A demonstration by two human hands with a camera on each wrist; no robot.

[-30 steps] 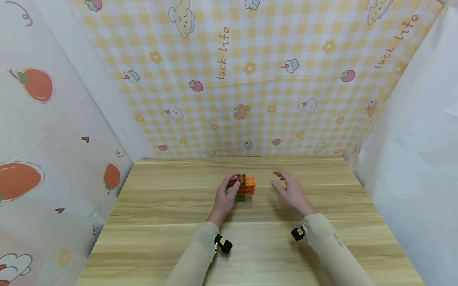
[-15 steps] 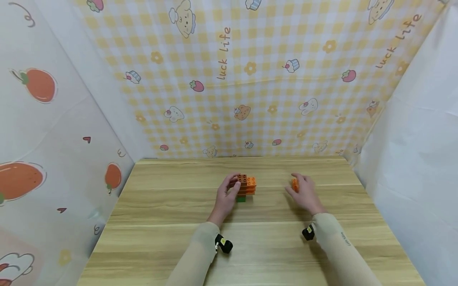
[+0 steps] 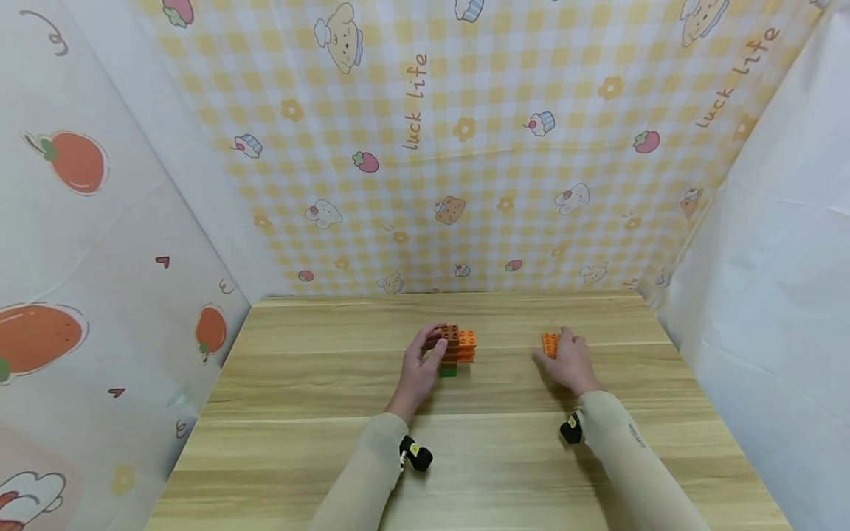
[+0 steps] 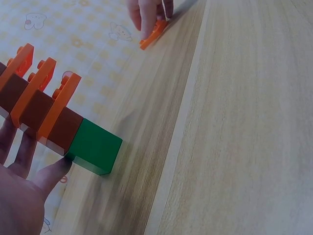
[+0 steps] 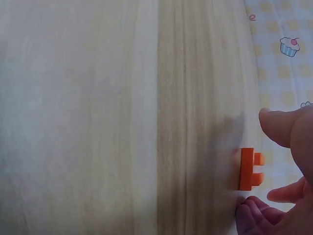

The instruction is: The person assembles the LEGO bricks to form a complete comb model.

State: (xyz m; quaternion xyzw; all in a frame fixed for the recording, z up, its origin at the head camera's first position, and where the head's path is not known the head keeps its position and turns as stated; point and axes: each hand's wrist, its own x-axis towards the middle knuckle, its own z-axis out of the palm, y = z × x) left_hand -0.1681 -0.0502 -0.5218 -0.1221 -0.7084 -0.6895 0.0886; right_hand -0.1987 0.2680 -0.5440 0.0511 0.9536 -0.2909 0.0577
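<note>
My left hand (image 3: 420, 365) grips a tower of toy building bricks, with fingers and thumb around its side. The tower has a green brick (image 4: 95, 147) at its foot. Above that, brown bricks (image 4: 36, 112) alternate with flat orange bricks (image 4: 61, 105) that stick out to the right. Over to the right, a loose orange brick (image 3: 550, 345) lies on the table, studs up. My right hand (image 3: 569, 363) is spread around it, thumb on the left and fingers on the right. A gap shows between thumb and brick in the right wrist view; finger contact is hard to tell.
Both hands work over a wood-grain table (image 3: 491, 457). A yellow checked cloth (image 3: 465, 169) rises behind its far edge. White sheets, the left sheet (image 3: 133, 221) and the right sheet (image 3: 770, 243), flank the table.
My right hand has moved right, away from the tower, to the loose orange brick. Over the last half second its fingers have shifted to the brick's right side. The left hand keeps its hold.
</note>
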